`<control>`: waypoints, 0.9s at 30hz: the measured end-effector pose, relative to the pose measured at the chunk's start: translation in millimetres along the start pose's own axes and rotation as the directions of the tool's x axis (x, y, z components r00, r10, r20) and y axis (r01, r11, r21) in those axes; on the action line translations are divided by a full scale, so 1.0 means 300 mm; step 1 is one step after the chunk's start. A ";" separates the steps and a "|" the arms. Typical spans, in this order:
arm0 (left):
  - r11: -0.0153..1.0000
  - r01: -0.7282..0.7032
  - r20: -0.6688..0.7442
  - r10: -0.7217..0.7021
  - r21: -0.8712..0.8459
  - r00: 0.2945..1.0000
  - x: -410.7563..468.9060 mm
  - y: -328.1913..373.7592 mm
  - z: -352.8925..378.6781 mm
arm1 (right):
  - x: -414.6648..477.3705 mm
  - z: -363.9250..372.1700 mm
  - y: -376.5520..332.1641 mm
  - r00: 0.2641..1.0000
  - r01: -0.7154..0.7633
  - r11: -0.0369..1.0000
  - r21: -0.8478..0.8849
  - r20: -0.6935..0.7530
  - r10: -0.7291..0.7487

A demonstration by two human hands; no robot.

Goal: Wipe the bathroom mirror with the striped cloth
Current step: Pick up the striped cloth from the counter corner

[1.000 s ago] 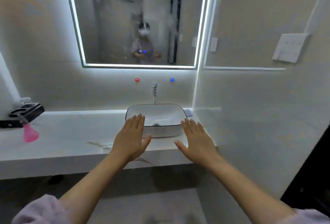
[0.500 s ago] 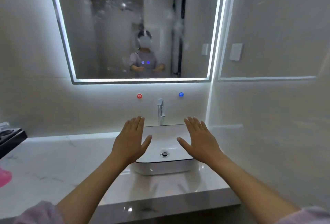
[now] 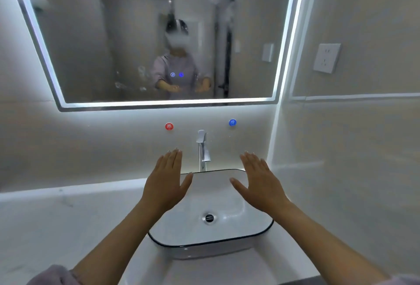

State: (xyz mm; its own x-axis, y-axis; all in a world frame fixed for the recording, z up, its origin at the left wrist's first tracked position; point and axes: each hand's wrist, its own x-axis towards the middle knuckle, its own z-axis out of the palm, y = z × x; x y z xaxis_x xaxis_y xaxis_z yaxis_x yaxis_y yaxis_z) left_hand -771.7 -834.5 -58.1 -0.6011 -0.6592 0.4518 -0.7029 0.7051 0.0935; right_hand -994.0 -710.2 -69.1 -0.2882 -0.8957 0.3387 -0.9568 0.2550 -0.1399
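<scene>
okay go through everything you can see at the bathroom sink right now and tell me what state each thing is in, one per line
Left hand: open, flat, empty.
Right hand: open, flat, empty.
Mirror: edge light on, glass spotted and smeared.
Faucet: no water running.
Basin: empty, drain open.
Wall socket: nothing plugged in.
Striped cloth: not in view.

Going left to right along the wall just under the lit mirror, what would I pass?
Red round button → chrome tap → blue round button → wall socket on the side wall, further right and higher up.
</scene>
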 end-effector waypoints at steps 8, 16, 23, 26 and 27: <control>0.998 0.067 -0.001 -0.067 0.019 0.998 0.233 0.037 0.155 | 0.255 0.067 0.160 0.997 0.073 0.997 0.012 -0.015 -0.072; 0.990 0.133 0.036 -0.135 0.055 0.990 0.413 0.094 0.273 | 0.473 0.147 0.293 0.987 0.159 0.986 0.050 0.000 -0.160; 0.989 0.145 0.068 -0.144 -0.011 0.987 0.492 0.126 0.384 | 0.533 0.229 0.377 0.993 0.110 0.988 0.106 0.035 -0.114; 0.980 0.171 0.071 -0.165 -0.103 0.984 0.533 0.146 0.432 | 0.531 0.262 0.428 0.997 0.039 0.993 0.112 0.056 -0.045; 0.976 0.174 0.074 -0.166 -0.129 0.983 0.547 0.153 0.449 | 0.527 0.272 0.447 0.998 0.014 0.993 0.118 0.062 -0.021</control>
State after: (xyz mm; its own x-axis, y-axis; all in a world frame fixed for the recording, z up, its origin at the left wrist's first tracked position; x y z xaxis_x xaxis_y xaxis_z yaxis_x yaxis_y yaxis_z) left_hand -953.7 -945.5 -99.2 -0.5029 -0.7845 0.3628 -0.7419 0.6072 0.2845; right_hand -1164.6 -847.3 -110.3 -0.2649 -0.9218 0.2832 -0.9494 0.1979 -0.2438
